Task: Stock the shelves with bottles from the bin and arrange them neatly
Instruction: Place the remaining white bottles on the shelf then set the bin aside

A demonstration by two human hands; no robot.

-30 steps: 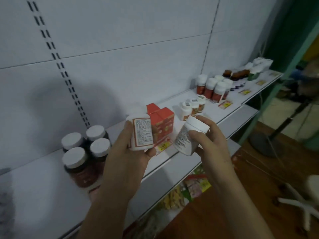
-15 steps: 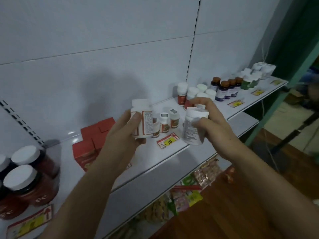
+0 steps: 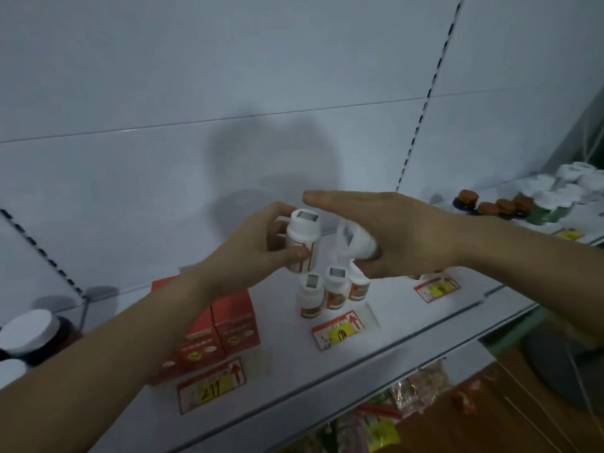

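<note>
Two white bottles are held above a white metal shelf point(image 3: 408, 325) backed by pale wall panels with slotted uprights. The left hand point(image 3: 251, 246) is curled around an upright white bottle with a red label point(image 3: 302, 238), thumb across its front. The right hand point(image 3: 392, 233) is seen from the back, its upper fingers stretched flat towards the left while a second white bottle point(image 3: 354, 237) is gripped tilted beneath the palm. Directly below both hands, three small white bottles point(image 3: 333, 291) are stood in a tight cluster on the shelf, just behind a red and yellow price tag point(image 3: 340, 330). To the left, two red cartons point(image 3: 222, 328) are set side by side behind another price tag point(image 3: 212, 387), and dark jars with white lids point(image 3: 29, 331) are seen at the frame's edge. Further right along the shelf, brown-capped bottles point(image 3: 496, 206) and white-capped bottles point(image 3: 568, 184) are lined up, blurred. Bright snack packets point(image 3: 385, 423) are shown on a lower level, and a wooden floor point(image 3: 474, 429) is visible at lower right.
</note>
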